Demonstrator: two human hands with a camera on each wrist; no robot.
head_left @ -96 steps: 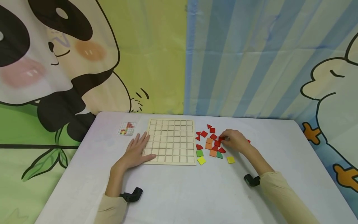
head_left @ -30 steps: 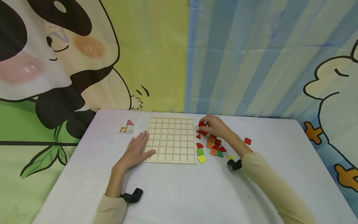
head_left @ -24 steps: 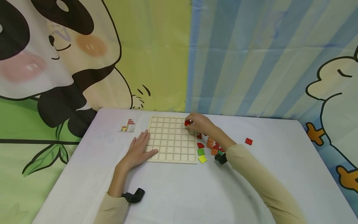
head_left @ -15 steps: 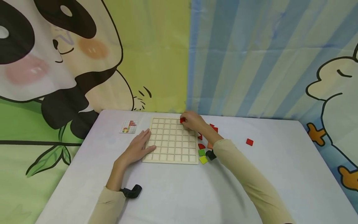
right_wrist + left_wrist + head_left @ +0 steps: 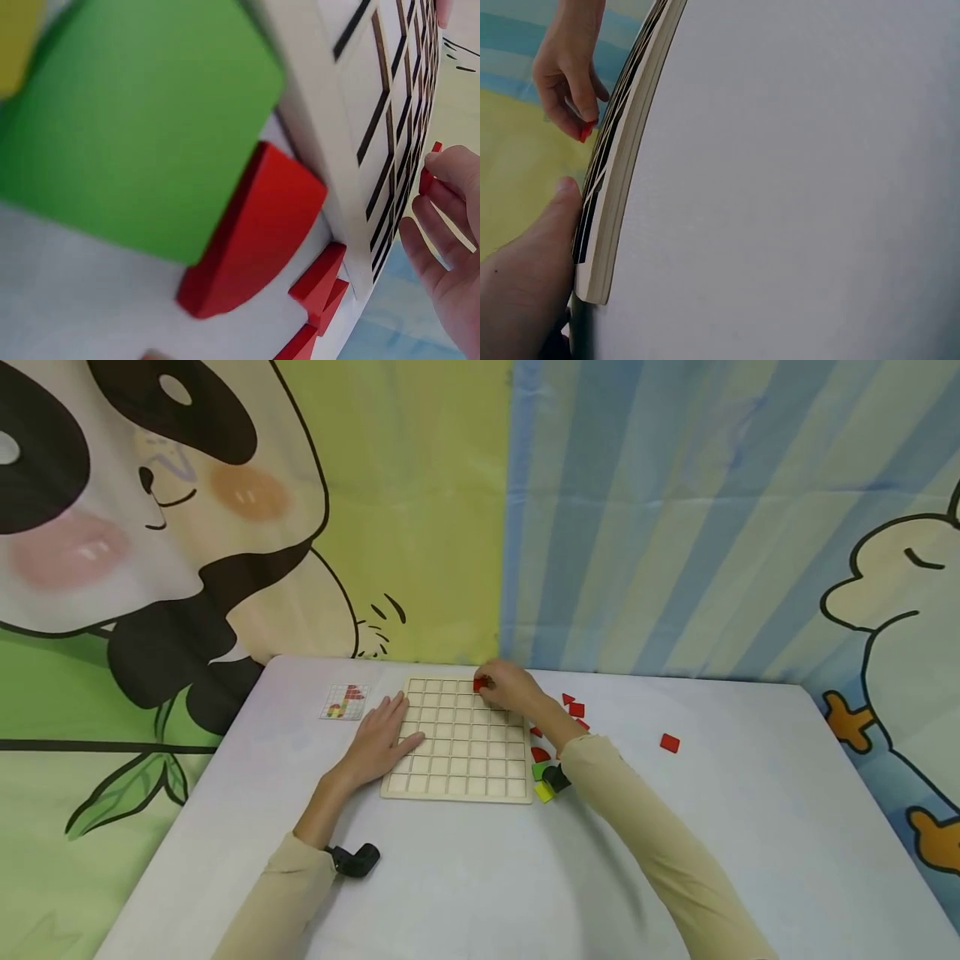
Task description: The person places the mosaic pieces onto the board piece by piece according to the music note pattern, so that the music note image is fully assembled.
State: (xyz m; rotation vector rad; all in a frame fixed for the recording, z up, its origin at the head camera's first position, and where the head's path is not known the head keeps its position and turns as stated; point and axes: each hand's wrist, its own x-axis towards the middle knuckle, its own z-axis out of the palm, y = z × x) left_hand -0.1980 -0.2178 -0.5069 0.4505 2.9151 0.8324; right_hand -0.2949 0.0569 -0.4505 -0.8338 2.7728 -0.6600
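A pale wooden grid board [image 5: 457, 798] lies flat on the white table. My left hand [image 5: 372, 745] rests on its left edge, fingers straight and thumb reaching over the squares. Over the far row, right of the middle, my right hand [image 5: 512, 687] pinches a small red square tile [image 5: 478, 684]. The same red tile [image 5: 427, 176] shows between thumb and finger in the right wrist view, tilted over the grid. In the left wrist view the left hand's thumb [image 5: 559, 206] touches the board's edge. I cannot tell whether the tile touches the board.
Right of the board lie a green square [image 5: 540, 771], a yellow square [image 5: 544, 792], a red quarter-round piece [image 5: 540, 754] and several other red pieces, partly hidden by the right arm. One red square [image 5: 670, 743] sits apart. A pattern card [image 5: 345, 702] lies left of the board.
My right hand has taken the red tile from the loose pieces and carried it left over the board's far row. The left hand has slid slightly away from me along the board's edge.
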